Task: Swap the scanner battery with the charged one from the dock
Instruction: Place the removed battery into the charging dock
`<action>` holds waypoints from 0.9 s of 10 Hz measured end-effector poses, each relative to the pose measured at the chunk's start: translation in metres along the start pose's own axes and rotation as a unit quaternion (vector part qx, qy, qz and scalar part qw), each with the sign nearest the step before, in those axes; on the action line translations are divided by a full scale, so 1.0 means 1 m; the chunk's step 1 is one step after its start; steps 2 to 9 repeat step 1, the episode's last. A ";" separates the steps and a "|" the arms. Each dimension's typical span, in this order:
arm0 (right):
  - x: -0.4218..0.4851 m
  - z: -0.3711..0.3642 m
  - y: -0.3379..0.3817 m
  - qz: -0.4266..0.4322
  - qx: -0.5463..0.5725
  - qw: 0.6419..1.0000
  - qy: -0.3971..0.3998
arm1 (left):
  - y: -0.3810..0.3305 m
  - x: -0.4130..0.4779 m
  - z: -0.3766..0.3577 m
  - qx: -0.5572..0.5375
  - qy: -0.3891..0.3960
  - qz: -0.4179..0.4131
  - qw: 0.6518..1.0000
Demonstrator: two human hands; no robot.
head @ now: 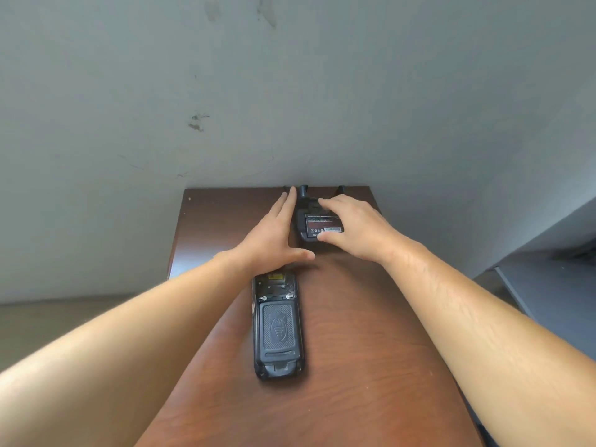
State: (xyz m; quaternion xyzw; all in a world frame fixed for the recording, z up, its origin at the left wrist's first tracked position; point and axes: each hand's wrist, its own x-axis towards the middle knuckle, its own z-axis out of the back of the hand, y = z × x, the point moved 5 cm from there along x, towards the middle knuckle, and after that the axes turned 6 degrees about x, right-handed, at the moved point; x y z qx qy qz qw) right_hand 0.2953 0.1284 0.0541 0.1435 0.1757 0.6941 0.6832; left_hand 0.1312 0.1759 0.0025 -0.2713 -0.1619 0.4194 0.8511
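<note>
Head view: the scanner (279, 327) lies face down mid-surface (371, 366); beyond it, by the wall, the dock (306, 214) holds the labelled battery (322, 222). The right hand (358, 230) has fingers (329, 204) spread around the battery's edges, while the left hand (274, 233) lies flat, fingers together, beside the dock. The battery looks light, rigid and smooth, likely best pinched by its side edges.

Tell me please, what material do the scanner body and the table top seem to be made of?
The scanner looks like matte black plastic, with a textured, perhaps rubbery, panel on its back. The table appears to be reddish-brown wood or a wood-look laminate: grain lines show, with a faint sheen. Which one, the picture cannot settle.
</note>
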 end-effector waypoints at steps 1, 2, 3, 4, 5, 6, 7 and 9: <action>-0.012 0.011 0.013 -0.008 0.048 0.998 -0.029 | -0.005 -0.025 0.013 0.016 -0.043 0.036 0.998; -0.012 0.011 0.013 -0.008 0.048 0.998 -0.029 | -0.005 -0.025 0.013 0.016 -0.043 0.036 0.998; -0.012 0.011 0.013 -0.008 0.048 0.998 -0.029 | -0.005 -0.025 0.013 0.016 -0.043 0.036 0.998; -0.012 0.011 0.013 -0.008 0.048 0.998 -0.029 | -0.005 -0.025 0.013 0.016 -0.043 0.036 0.998; -0.012 0.011 0.013 -0.008 0.048 0.998 -0.029 | -0.005 -0.025 0.013 0.016 -0.043 0.036 0.998; -0.012 0.011 0.013 -0.008 0.048 0.998 -0.029 | -0.005 -0.025 0.013 0.016 -0.043 0.036 0.998; -0.012 0.011 0.013 -0.008 0.048 0.998 -0.029 | -0.005 -0.025 0.013 0.016 -0.043 0.036 0.998; -0.012 0.011 0.013 -0.008 0.048 0.998 -0.029 | -0.005 -0.025 0.013 0.016 -0.043 0.036 0.998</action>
